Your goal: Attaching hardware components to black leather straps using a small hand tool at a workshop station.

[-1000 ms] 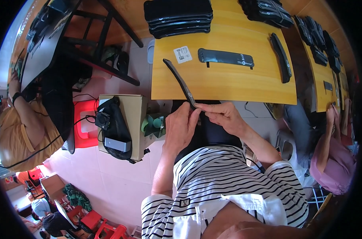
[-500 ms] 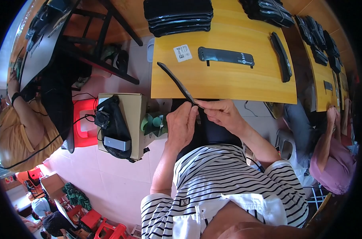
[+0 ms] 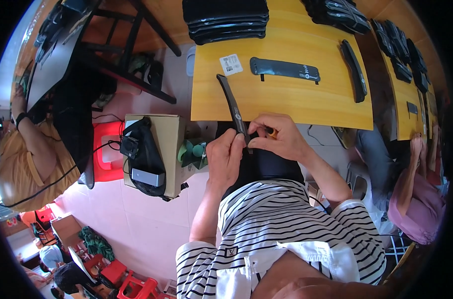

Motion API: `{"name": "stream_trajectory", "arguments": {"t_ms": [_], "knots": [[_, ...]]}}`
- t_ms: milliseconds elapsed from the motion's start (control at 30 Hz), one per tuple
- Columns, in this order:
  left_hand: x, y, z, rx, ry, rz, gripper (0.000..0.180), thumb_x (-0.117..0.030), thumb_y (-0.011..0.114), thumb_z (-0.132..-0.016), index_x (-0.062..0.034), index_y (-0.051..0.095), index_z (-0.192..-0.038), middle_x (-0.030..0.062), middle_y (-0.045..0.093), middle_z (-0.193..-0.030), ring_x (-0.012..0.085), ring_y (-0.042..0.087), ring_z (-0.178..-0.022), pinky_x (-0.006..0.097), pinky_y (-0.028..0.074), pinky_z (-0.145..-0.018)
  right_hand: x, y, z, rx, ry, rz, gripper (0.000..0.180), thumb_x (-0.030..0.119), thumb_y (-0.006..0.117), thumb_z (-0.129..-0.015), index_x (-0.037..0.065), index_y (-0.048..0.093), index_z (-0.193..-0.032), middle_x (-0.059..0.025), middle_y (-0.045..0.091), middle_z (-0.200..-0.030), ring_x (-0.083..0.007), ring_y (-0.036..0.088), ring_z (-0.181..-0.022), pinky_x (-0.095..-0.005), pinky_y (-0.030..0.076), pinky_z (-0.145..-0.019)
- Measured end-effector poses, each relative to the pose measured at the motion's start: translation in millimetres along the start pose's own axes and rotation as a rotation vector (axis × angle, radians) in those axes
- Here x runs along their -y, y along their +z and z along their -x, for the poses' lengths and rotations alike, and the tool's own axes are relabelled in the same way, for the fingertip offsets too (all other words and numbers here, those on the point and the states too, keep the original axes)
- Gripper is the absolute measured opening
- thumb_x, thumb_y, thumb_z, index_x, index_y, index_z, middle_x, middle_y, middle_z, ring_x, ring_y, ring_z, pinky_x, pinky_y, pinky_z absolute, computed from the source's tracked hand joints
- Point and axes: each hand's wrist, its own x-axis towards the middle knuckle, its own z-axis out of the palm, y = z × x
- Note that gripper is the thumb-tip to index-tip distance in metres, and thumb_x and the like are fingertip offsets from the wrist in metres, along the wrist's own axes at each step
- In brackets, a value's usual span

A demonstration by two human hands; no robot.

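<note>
My left hand (image 3: 225,155) pinches a long, narrow black strap-like strip (image 3: 230,102) near its lower end. The strip slants up and left over the table's front edge, with small pale markings on its face. Close beside it, my right hand (image 3: 281,137) is closed round a small orange-and-black object (image 3: 271,131), mostly hidden by the fingers; its kind cannot be made out. The right fingertips are at the strip's lower end. On the table ahead lies a similar dark strip (image 3: 285,69) with white marks, and another black strip (image 3: 353,71) stands on edge at the right.
On the yellow table (image 3: 206,104) are a stack of black strips (image 3: 226,22), a bundle (image 3: 336,17) and a white label (image 3: 231,64). A cardboard box (image 3: 171,144) bearing a black bag (image 3: 148,164) stands left, near a red stool (image 3: 107,164). Other people sit on both sides.
The strip has turned more upright and now shows its marked face. My right hand has shifted slightly right and its grip has changed; an orange-and-black object now shows in it.
</note>
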Motion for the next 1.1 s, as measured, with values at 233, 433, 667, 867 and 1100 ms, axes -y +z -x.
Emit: {"name": "stream_trajectory", "arguments": {"t_ms": [233,433,667,867,1100], "knots": [[-22.7,-21.8,15.6,0.192,-0.037,0.007,0.024,-0.010,0.048,-0.086,0.0018,0.047,-0.066,0.0092,0.046,-0.053,0.0179,0.044,-0.044,0.029,0.034,-0.045,17.5,-8.4,-16.7,0.421,-0.187,0.249,0.026,0.025,0.065,-0.077,0.003,0.051,-0.075,-0.0095,0.052,-0.067,-0.0271,0.053,-0.063,-0.0343,0.040,-0.055],[-30.4,-31.1,26.0,0.218,-0.025,-0.013,0.021,-0.011,0.049,-0.084,0.0019,0.049,-0.067,0.0083,0.049,-0.054,0.0166,0.046,-0.045,0.027,0.035,-0.045,27.6,-9.6,-18.1,0.541,-0.306,0.240,0.017,0.022,0.060,-0.083,0.006,0.054,-0.082,-0.0078,0.053,-0.070,-0.0283,0.053,-0.059,-0.0353,0.039,-0.050],[-30.5,-27.7,24.7,0.251,-0.015,-0.008,0.021,-0.010,0.048,-0.083,0.0015,0.049,-0.066,0.0077,0.048,-0.054,0.0159,0.046,-0.045,0.027,0.035,-0.044,30.6,-8.8,-9.3,0.471,-0.372,0.162,0.015,0.016,0.057,-0.083,0.004,0.051,-0.076,-0.0101,0.049,-0.063,-0.0280,0.050,-0.052,-0.0352,0.036,-0.046],[-25.5,-17.3,27.7,0.192,0.029,0.229,0.024,-0.008,0.047,-0.083,0.0011,0.048,-0.061,0.0035,0.048,-0.052,0.0103,0.044,-0.042,0.023,0.033,-0.042,29.4,-0.9,-3.4,0.419,-0.180,-0.187,0.014,0.007,0.052,-0.080,0.001,0.050,-0.067,-0.0055,0.048,-0.053,-0.0163,0.046,-0.044,-0.0280,0.034,-0.044],[-25.5,-7.1,27.3,0.066,0.021,0.314,0.025,-0.009,0.050,-0.084,0.0014,0.048,-0.062,0.0040,0.049,-0.052,0.0092,0.046,-0.044,0.022,0.033,-0.043,26.0,3.6,2.4,0.358,0.428,-0.873,0.017,0.005,0.050,-0.079,0.001,0.043,-0.064,0.0000,0.041,-0.051,-0.0078,0.038,-0.041,-0.0220,0.026,-0.039]]}}
